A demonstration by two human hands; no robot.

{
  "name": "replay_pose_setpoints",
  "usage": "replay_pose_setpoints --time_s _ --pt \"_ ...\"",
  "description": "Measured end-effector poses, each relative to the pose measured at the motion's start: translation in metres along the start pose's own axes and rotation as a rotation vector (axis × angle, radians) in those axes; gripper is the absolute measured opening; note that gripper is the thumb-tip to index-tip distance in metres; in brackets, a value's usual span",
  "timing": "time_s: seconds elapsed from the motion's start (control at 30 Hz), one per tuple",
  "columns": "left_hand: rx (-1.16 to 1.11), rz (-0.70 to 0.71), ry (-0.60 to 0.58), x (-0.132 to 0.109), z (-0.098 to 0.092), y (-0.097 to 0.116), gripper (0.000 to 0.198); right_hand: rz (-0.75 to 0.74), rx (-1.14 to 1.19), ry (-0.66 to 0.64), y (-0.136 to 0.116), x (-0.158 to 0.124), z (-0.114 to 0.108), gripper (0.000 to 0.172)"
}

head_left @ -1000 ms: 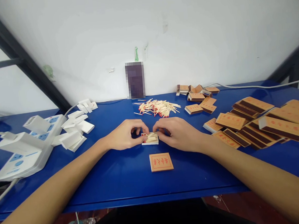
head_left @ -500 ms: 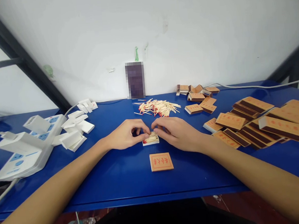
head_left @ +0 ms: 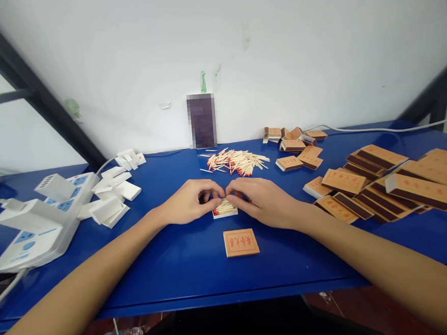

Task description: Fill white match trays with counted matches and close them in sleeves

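Note:
A small white matchbox tray (head_left: 225, 209) full of matches rests on the blue table (head_left: 176, 262) between my hands. My left hand (head_left: 189, 200) curls at its left end, fingertips pinched on the matches. My right hand (head_left: 262, 199) curls at its right end, fingertips pressed on the same matches. The fingertips of both hands nearly meet above the tray. An orange matchbox sleeve (head_left: 241, 242) lies flat just in front of the tray. A loose pile of red-tipped matches (head_left: 235, 161) lies behind my hands.
Several white empty trays (head_left: 112, 191) and a white power strip (head_left: 36, 221) are at the left. Many orange matchboxes (head_left: 385, 181) are heaped at the right, with a smaller group (head_left: 296, 147) at the back. A white cable (head_left: 377, 128) runs along the wall.
Both hands' fingertips have drawn closer together over the tray, and the tray has shifted slightly. Everything else on the table is as before.

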State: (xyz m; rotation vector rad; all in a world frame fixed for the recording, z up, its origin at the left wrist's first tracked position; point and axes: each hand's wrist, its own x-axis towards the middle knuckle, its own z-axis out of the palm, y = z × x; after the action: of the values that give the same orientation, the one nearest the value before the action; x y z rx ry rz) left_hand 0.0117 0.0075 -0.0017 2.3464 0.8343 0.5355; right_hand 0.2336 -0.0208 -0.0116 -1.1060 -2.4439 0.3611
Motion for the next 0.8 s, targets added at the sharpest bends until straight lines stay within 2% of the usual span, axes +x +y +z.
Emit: replay_pose_setpoints --time_s 0.17,0.47,0.8 --pt "-0.010 0.006 0.009 0.0000 0.0012 0.0007 0.013 0.051 -0.010 0.015 -0.0027 0.0017 0.0027 0.016" --pt "0.005 0.023 -0.002 0.0001 0.0015 0.0009 0.012 0.039 -0.006 0.039 -0.0062 -0.0004 0.0033 0.007" --pt "0.029 0.042 0.004 0.0005 0.0009 0.0028 0.015 0.062 0.007 0.023 -0.0071 0.0001 0.0015 0.012"
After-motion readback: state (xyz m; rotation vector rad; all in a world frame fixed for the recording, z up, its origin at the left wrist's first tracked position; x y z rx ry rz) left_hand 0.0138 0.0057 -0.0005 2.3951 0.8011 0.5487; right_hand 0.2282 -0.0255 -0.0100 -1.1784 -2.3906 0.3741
